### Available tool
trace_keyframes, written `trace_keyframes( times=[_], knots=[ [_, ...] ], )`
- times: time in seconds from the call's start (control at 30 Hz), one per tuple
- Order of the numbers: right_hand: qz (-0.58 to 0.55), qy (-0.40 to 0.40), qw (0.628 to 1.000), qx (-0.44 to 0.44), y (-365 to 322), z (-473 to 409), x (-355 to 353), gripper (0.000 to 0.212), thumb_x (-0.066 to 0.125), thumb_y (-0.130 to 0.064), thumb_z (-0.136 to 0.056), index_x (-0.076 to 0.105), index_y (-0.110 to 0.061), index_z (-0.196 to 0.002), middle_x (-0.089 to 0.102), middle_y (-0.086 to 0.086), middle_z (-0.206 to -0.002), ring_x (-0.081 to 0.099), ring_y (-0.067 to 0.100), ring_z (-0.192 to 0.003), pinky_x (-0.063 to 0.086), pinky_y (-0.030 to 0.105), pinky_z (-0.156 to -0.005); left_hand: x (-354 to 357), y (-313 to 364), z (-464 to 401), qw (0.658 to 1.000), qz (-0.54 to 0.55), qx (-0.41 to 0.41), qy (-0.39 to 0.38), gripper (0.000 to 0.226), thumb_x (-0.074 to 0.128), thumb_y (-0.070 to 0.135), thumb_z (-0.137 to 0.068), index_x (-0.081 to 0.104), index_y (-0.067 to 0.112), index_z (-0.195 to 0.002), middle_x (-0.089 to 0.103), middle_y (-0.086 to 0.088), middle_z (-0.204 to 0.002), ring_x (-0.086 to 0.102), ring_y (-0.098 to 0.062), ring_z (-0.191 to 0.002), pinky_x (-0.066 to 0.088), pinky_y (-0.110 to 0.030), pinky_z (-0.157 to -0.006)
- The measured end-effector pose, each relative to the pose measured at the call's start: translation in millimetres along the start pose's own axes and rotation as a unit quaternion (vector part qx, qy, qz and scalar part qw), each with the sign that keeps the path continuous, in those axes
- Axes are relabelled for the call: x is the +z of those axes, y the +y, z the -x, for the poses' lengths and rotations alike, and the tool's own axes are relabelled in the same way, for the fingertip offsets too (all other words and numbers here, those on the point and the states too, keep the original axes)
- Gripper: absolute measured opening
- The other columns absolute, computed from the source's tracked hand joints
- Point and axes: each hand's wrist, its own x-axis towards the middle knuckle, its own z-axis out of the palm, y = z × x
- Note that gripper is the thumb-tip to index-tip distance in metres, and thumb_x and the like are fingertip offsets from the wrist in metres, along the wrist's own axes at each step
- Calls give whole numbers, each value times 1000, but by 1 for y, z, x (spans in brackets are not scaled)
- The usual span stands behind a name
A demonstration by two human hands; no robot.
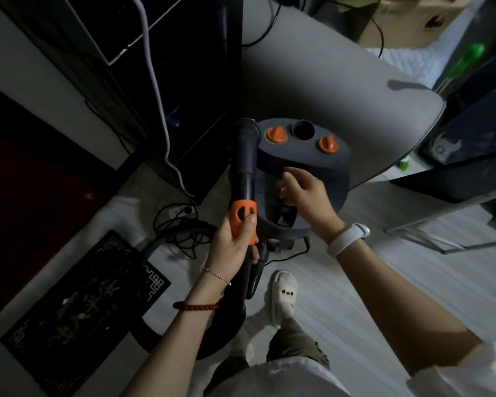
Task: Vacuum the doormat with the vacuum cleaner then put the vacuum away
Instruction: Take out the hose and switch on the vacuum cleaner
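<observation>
A dark grey canister vacuum cleaner (321, 159) with two orange knobs stands on the floor in the middle of the view. My left hand (235, 242) grips the orange collar of its grey hose handle (245, 156), which points up and away. My right hand (304, 193) rests on the canister's top, its fingers curled at the carrying handle; the exact hold is hidden. The black doormat (78, 305) with pale patterns lies on the floor at lower left.
A black cord tangle (181, 224) lies left of the vacuum. A dark cabinet (161, 90) with a white cable stands behind, a grey rounded chair or seat (341, 81) at the back right. My slippered foot (284, 293) stands on the pale floor.
</observation>
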Motion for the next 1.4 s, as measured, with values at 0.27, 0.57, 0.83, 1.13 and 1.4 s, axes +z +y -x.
trace_keyframes(
  times=[0.27, 0.57, 0.83, 1.13, 1.4],
  knots=[
    [196, 81, 977, 33, 59, -112, -95, 23, 47, -19, -94, 58, 0, -102, 62, 22, -104, 57, 37, -100, 43, 41, -82, 50, 9, -78, 999, -31, -1, 41, 17, 51, 38, -89, 49, 22, -93, 53, -3, -61, 52, -12, -40, 45, -27, -46],
    [425, -110, 899, -10, 61, -193, -128, 42, 41, -46, -93, 56, -12, -113, 49, 17, -110, 49, 33, -102, 42, 41, -82, 77, 3, -124, 992, -23, -27, 119, 5, 47, 23, -93, 50, 27, -90, 53, -4, -64, 52, -13, -41, 46, -25, -43],
    [474, -191, 859, -34, 53, -207, -136, 44, 39, -47, -93, 53, -9, -112, 36, 7, -101, 41, 25, -90, 32, 36, -78, 92, 8, -137, 991, -13, -36, 126, 8, 47, 19, -94, 51, 23, -88, 52, -5, -62, 50, -11, -38, 45, -24, -40],
    [414, -231, 880, -39, 58, -200, -148, 42, 51, -43, -90, 45, -12, -118, 40, 10, -120, 45, 25, -99, 36, 41, -92, 94, 5, -134, 992, -11, -42, 121, 7, 46, 19, -93, 51, 21, -89, 52, -5, -62, 50, -10, -38, 45, -24, -40],
    [348, -253, 900, -65, 65, -201, -151, 36, 53, -27, -91, 47, -25, -127, 31, 9, -136, 33, 32, -124, 32, 51, -105, 90, 3, -135, 991, -11, -43, 128, 6, 45, 18, -94, 49, 18, -90, 51, -7, -62, 50, -10, -38, 45, -23, -40]
  ],
)
